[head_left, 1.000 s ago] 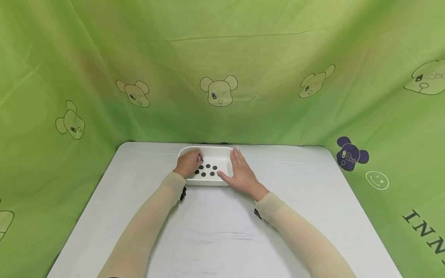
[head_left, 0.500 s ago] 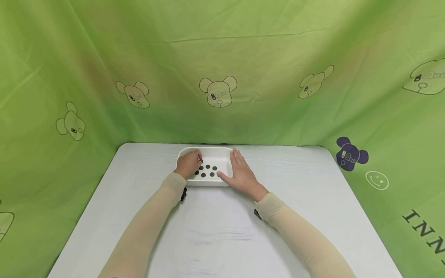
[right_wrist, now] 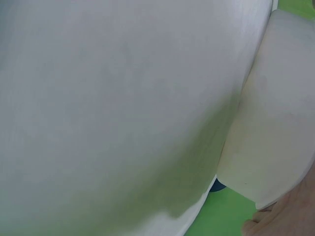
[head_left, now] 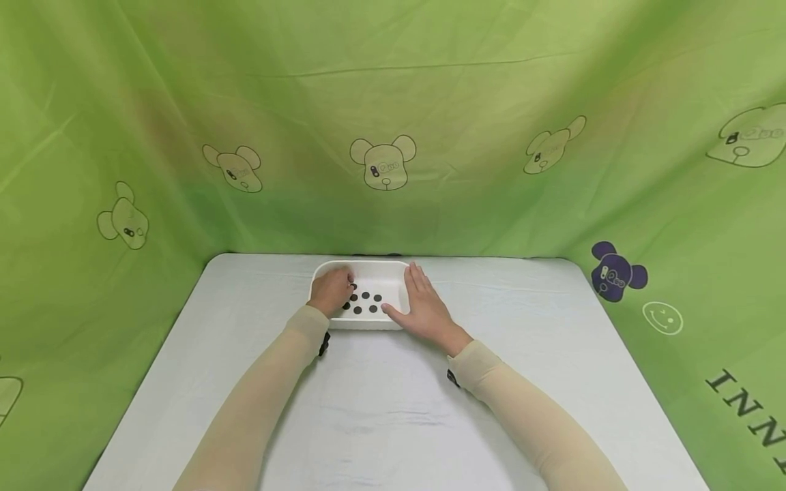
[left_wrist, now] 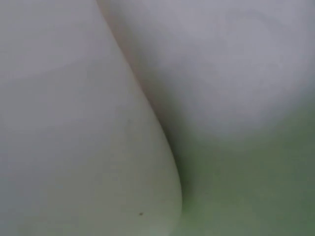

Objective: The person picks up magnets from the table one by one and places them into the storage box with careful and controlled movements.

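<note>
In the head view a white tray [head_left: 368, 324] lies near the table's back edge. Several flat black discs [head_left: 373, 309] are spread over its floor. My left hand [head_left: 330, 290] reaches inside at the left end, fingers curled, with thumb and fingertips at a black disc [head_left: 353, 287]. The hand overlaps part of the group of discs. My right hand [head_left: 426, 310] rests along the tray's right end, fingers straight, thumb over the front corner. Blurred pale surfaces fill the left wrist view; the right wrist view catches a hand [right_wrist: 280, 221] at its lower right corner.
The table [head_left: 393, 409] wears a white cloth. Behind it and at both sides hangs a green curtain [head_left: 393, 218] printed with bear heads. The forearms in beige sleeves [head_left: 522, 402] come in from the near edge.
The head view has shifted slightly. Both hands, the tray and the discs keep nearly the same places, with only a small movement in the left fingers.
</note>
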`<state>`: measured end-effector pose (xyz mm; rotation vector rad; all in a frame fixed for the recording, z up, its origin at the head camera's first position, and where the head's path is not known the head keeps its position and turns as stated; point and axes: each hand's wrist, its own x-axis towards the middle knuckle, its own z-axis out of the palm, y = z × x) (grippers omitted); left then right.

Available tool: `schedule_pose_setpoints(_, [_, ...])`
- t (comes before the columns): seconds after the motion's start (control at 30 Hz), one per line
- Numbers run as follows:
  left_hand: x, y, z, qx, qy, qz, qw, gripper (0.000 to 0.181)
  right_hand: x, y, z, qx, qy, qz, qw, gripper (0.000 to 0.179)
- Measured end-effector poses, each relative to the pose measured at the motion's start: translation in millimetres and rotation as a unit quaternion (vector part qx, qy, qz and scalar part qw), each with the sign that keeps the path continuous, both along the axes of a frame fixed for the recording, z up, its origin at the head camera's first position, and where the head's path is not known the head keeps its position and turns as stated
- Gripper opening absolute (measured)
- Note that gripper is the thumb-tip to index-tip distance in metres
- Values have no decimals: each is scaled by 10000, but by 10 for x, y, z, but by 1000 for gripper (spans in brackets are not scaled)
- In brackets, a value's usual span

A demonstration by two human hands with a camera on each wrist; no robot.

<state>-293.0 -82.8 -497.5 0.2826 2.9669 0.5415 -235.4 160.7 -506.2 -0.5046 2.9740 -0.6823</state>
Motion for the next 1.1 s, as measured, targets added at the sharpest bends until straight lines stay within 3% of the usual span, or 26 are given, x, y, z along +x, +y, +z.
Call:
schedule_pose_setpoints(0.3, [35,3,50,70,113,-70,9999,21,-28,1,12,6,86,61,9999,109])
schedule_pose_setpoints(0.73, [237,-20,284,452,913,-387,9940,21,-16,111,66,94,-48,65,9999,103])
schedule_pose_setpoints(0.97, [371,-103,414,641,1343,-428,9879,21,-7,144,51,-384,-206,-11,9990,96])
schedule_pose_setpoints(1.1, [449,-202,453,738,1510,-416,9849,22,27,176,76,-746,-55,28,9972,92])
